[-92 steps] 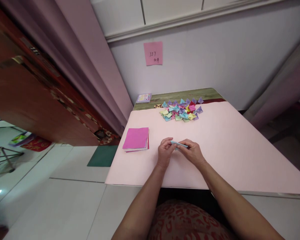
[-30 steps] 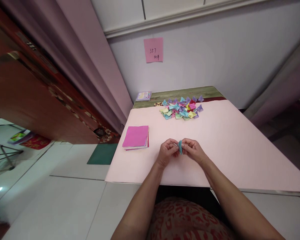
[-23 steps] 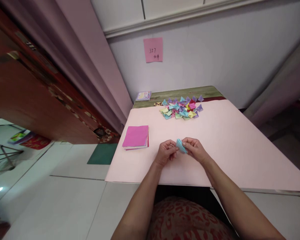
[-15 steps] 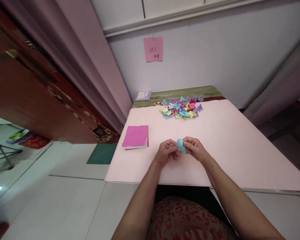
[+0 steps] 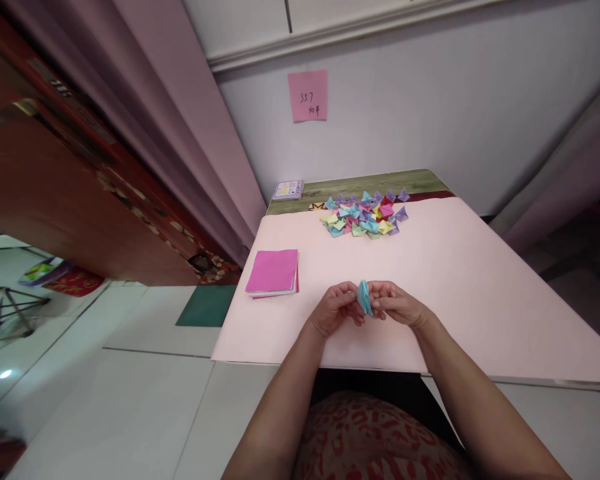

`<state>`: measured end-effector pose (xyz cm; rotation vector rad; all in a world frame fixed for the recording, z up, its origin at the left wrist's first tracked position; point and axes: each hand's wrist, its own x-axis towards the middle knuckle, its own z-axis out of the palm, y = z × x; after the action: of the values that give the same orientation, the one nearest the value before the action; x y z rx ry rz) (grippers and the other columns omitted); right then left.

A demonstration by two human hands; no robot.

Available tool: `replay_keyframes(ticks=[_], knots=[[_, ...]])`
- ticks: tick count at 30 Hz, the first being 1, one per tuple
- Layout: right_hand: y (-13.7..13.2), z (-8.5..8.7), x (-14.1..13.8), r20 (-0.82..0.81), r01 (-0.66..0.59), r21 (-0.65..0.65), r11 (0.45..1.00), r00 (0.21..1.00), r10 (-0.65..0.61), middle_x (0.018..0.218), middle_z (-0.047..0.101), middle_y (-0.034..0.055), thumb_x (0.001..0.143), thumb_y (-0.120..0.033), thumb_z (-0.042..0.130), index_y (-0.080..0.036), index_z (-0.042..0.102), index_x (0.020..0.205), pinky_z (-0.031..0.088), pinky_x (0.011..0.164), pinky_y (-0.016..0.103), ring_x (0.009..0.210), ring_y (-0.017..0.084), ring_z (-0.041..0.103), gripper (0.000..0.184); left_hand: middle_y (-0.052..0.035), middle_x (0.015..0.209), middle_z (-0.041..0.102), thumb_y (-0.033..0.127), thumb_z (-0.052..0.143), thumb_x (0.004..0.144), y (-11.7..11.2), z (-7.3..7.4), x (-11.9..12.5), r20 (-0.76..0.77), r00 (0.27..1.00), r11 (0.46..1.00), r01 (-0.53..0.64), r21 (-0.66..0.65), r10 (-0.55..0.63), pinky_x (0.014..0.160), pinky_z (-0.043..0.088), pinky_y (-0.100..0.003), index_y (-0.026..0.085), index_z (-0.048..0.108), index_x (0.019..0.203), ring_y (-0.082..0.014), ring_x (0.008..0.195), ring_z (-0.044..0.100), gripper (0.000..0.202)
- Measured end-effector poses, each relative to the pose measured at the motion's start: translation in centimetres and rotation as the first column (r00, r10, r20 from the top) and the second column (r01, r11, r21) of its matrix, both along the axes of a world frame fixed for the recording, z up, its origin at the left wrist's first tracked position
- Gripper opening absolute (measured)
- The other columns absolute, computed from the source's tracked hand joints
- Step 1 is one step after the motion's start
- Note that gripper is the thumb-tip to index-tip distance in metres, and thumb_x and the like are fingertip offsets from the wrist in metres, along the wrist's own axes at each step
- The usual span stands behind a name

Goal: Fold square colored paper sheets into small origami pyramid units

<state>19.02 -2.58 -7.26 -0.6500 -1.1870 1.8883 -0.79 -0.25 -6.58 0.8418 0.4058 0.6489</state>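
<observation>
A light blue piece of folded paper [image 5: 365, 298] is held up between both hands, a little above the pink-covered table [image 5: 460, 280]. Its layers show edge-on as a narrow, pointed shape. My left hand [image 5: 336, 308] is closed, pinching its left side between thumb and fingers. From the right, my right hand [image 5: 397, 303] grips it the same way, thumb in front. Farther back lies a pile of small folded paper pieces [image 5: 365, 215] in blue, purple, yellow, green and pink. To the left sits a stack of square paper sheets [image 5: 273, 271], magenta on top.
A small printed pack [image 5: 289, 189] lies at the back left corner on the bare green tabletop strip. A pink note [image 5: 307, 96] is stuck to the wall behind. A red-brown door [image 5: 80, 167] and a purple curtain [image 5: 190, 120] stand at the left.
The blue paper has turned from showing a broad face to a narrower, edge-on view. My right hand has shifted slightly right and down, its thumb lower on the paper.
</observation>
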Motion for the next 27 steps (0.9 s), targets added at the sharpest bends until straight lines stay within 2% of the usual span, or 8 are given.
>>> replay_keyframes(ticks=[3, 9, 15, 24, 27], knots=[[-0.11, -0.25, 0.01, -0.002, -0.028, -0.038, 0.999, 1.0, 0.028, 0.061, 0.062, -0.0008, 0.078, -0.031, 0.076, -0.013, 0.063, 0.097, 0.033, 0.038, 0.016, 0.041, 0.005, 0.047, 0.03, -0.0062, 0.063, 0.07, 0.038, 0.069, 0.082, 0.05, -0.18, 0.0, 0.027, 0.999, 1.0, -0.023, -0.011, 0.024, 0.044, 0.052, -0.023, 0.013, 0.057, 0.086, -0.0159, 0.046, 0.064, 0.029], [0.05, -0.73, 0.16, 0.004, 0.012, -0.062, 0.998, 1.0, -0.012, 0.052, 0.058, -0.004, 0.079, -0.039, 0.075, -0.013, 0.06, 0.087, 0.018, 0.03, 0.014, 0.03, 0.002, 0.033, 0.031, -0.0068, 0.065, 0.071, 0.036, 0.069, 0.083, 0.01, -0.32, -0.08, 0.024, 0.999, 0.999, 0.023, -0.029, -0.022, 0.043, 0.053, -0.023, 0.011, 0.059, 0.091, -0.0158, 0.045, 0.065, 0.028], [0.12, -0.64, 0.14, 0.024, -0.004, -0.064, 0.998, 1.0, 0.005, 0.05, 0.057, -0.0045, 0.082, -0.04, 0.072, -0.013, 0.059, 0.088, 0.015, 0.03, 0.015, 0.029, 0.001, 0.03, 0.031, -0.007, 0.066, 0.071, 0.033, 0.071, 0.081, -0.12, -0.2, -0.06, -0.008, 0.999, 0.999, 0.042, -0.025, -0.043, 0.043, 0.054, -0.022, 0.01, 0.061, 0.095, -0.0157, 0.045, 0.065, 0.029], [-0.16, -0.23, 0.31, -0.018, -0.044, -0.104, 0.994, 0.999, 0.042, 0.045, 0.054, -0.0064, 0.082, -0.04, 0.071, -0.013, 0.06, 0.089, 0.011, 0.031, 0.015, 0.027, 0.0, 0.022, 0.03, -0.0082, 0.064, 0.071, 0.034, 0.069, 0.082, 0.13, -0.29, -0.32, -0.031, 0.995, 0.995, 0.092, -0.045, -0.094, 0.039, 0.05, -0.021, 0.009, 0.061, 0.089, -0.0158, 0.041, 0.063, 0.027], [-0.2, -0.23, 0.24, -0.031, -0.062, -0.121, 0.991, 0.998, 0.058, 0.047, 0.055, -0.0055, 0.081, -0.043, 0.072, -0.013, 0.061, 0.092, 0.013, 0.031, 0.015, 0.028, 0.001, 0.025, 0.034, -0.0088, 0.064, 0.071, 0.038, 0.07, 0.08, 0.1, -0.25, -0.34, -0.02, 0.995, 0.993, 0.1, -0.062, -0.102, 0.039, 0.051, -0.023, 0.009, 0.061, 0.09, -0.0172, 0.043, 0.064, 0.031]])
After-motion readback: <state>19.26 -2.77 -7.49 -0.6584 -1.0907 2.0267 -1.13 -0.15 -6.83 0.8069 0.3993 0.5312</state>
